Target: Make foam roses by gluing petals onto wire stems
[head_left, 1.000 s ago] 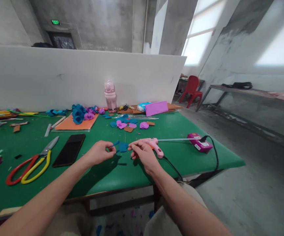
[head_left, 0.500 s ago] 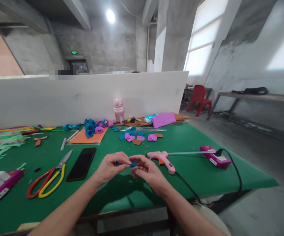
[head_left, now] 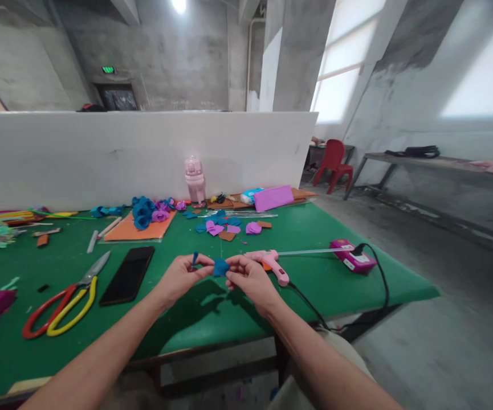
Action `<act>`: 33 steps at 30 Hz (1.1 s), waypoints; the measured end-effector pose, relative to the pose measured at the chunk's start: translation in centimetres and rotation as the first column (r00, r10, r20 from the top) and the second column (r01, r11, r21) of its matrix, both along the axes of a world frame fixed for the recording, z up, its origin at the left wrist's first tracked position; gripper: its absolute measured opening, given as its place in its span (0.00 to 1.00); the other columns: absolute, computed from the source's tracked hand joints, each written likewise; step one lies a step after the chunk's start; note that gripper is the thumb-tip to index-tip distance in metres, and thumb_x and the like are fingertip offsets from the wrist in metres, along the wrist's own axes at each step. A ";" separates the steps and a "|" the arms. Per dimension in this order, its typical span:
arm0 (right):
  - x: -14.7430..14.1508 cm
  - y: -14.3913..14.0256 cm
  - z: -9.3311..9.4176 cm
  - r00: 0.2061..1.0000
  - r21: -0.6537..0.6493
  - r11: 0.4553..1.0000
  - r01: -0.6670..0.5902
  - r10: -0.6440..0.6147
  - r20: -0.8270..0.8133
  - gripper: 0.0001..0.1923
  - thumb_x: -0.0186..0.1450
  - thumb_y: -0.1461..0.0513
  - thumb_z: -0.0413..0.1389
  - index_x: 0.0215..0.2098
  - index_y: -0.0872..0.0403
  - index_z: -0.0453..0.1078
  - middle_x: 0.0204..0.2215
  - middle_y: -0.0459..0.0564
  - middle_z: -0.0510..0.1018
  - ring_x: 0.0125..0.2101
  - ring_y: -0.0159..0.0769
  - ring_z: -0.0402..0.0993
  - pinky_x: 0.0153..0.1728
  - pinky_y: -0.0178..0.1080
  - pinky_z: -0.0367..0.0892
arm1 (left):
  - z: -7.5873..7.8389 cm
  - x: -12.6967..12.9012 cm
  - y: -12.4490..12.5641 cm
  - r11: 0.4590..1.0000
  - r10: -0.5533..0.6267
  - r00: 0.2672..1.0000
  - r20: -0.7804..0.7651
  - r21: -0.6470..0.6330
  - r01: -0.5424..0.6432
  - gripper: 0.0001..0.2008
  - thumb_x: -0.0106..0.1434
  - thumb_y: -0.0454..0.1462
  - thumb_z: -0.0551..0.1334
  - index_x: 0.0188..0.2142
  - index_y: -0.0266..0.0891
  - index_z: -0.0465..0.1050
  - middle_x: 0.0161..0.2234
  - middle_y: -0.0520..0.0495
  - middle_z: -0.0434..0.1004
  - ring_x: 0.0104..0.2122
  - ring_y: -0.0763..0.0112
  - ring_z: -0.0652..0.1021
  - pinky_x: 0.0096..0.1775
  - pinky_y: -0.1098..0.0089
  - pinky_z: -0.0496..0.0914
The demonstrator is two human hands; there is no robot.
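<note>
Green tabletop (head_left: pixel 323 228) beneath; left fingers (head_left: pixel 201 274) grip a slim blue roll (head_left: pixel 195 258); right fingers (head_left: pixel 240 262) pinch a blue piece (head_left: pixel 220 267).

Matt blue piece (head_left: pixel 221 267), smooth plastic glue gun (head_left: pixel 271 258)

On the green tabletop (head_left: pixel 310 228), a black phone (head_left: pixel 127 275) is laid. Red-and-yellow-handled scissors (head_left: pixel 86 281) are placed just left of the phone, and an orange sheet (head_left: pixel 121 229) beyond it. To the phone's right, a pink glue gun (head_left: pixel 269 257) is rested; farther right, a magenta block (head_left: pixel 351 260) is set.
</note>
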State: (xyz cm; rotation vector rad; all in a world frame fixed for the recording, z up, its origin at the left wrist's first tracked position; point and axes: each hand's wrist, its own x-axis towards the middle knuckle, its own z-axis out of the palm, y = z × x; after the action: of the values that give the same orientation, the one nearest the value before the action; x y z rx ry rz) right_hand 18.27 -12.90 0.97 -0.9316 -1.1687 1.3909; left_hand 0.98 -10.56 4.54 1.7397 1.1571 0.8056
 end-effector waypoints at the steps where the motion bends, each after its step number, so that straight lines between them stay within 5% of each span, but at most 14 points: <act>1: 0.1 0.1 -0.1 1.000 -0.025 1.000 0.013 -0.013 0.012 0.10 0.51 0.64 0.56 0.34 0.55 0.67 0.22 0.42 0.71 0.20 0.26 0.68 0.23 0.30 0.64 | -0.1 0.1 0.0 0.997 0.011 1.000 0.024 -0.079 -0.009 0.19 0.53 0.49 0.59 0.33 0.35 0.73 0.26 0.50 0.71 0.16 0.83 0.57 0.18 0.76 0.52; 6: 0.1 0.0 -0.4 0.992 -0.054 0.998 0.019 -0.012 0.129 0.09 0.50 0.67 0.54 0.32 0.55 0.67 0.19 0.40 0.70 0.19 0.25 0.67 0.21 0.29 0.64 | -0.4 0.5 0.0 0.967 -0.003 0.996 0.091 -0.252 0.026 0.21 0.54 0.51 0.57 0.35 0.35 0.70 0.19 0.56 0.64 0.13 0.84 0.51 0.16 0.76 0.45; 11: -0.1 -0.1 -0.4 0.979 -0.044 0.999 -0.032 0.040 0.202 0.12 0.50 0.67 0.55 0.34 0.55 0.67 0.19 0.40 0.70 0.19 0.26 0.68 0.20 0.29 0.64 | -1.1 1.0 0.1 0.987 0.069 0.998 -0.006 -0.143 -0.069 0.14 0.48 0.44 0.63 0.26 0.35 0.69 0.15 0.58 0.61 0.14 0.83 0.56 0.18 0.77 0.50; 20: 0.0 -0.4 0.2 0.931 -0.002 1.000 -0.004 0.005 0.366 0.08 0.53 0.58 0.56 0.28 0.55 0.65 0.18 0.44 0.71 0.18 0.29 0.68 0.18 0.31 0.63 | -1.7 0.6 0.5 0.996 0.078 0.993 -0.090 -0.034 -0.081 0.11 0.48 0.42 0.62 0.24 0.34 0.72 0.19 0.53 0.69 0.19 0.78 0.65 0.23 0.75 0.58; 23: 3.6 0.1 1.6 0.805 0.212 0.963 0.166 -0.257 0.535 0.13 0.57 0.53 0.52 0.31 0.55 0.67 0.21 0.46 0.74 0.19 0.29 0.67 0.20 0.31 0.61 | -1.5 0.2 0.8 0.998 -0.053 0.976 -0.210 -0.053 0.042 0.11 0.47 0.42 0.62 0.23 0.35 0.73 0.19 0.51 0.72 0.21 0.75 0.68 0.25 0.74 0.60; 26: 8.5 0.6 2.4 0.439 0.455 0.820 0.349 -0.571 0.694 0.15 0.59 0.52 0.48 0.27 0.55 0.67 0.22 0.47 0.74 0.24 0.32 0.68 0.27 0.34 0.61 | -1.4 -0.2 1.1 0.989 -0.149 0.914 -0.377 -0.068 0.133 0.11 0.46 0.42 0.61 0.22 0.36 0.74 0.18 0.51 0.72 0.21 0.74 0.68 0.24 0.74 0.59; 29: 11.6 0.6 1.9 0.224 0.382 0.857 0.345 -0.471 0.854 0.19 0.58 0.47 0.47 0.24 0.54 0.66 0.22 0.48 0.74 0.24 0.34 0.67 0.26 0.34 0.57 | -1.7 -0.4 1.4 0.986 -0.166 0.877 -0.451 -0.071 0.150 0.10 0.46 0.41 0.61 0.22 0.36 0.75 0.19 0.51 0.74 0.22 0.73 0.68 0.24 0.74 0.58; 33: 11.5 0.3 0.2 0.220 0.118 0.960 0.252 -0.175 0.960 0.20 0.56 0.46 0.48 0.25 0.53 0.65 0.22 0.47 0.74 0.24 0.34 0.69 0.24 0.33 0.56 | -2.4 -0.4 1.6 0.988 -0.153 0.873 -0.463 -0.072 0.134 0.10 0.46 0.41 0.60 0.22 0.37 0.75 0.20 0.50 0.75 0.22 0.73 0.69 0.24 0.74 0.58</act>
State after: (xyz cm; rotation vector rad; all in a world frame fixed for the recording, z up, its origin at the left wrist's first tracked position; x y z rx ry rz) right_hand 29.76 -12.57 1.18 -2.0957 -1.7756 0.4526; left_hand 0.55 -8.96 2.19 2.0250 1.3206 0.2694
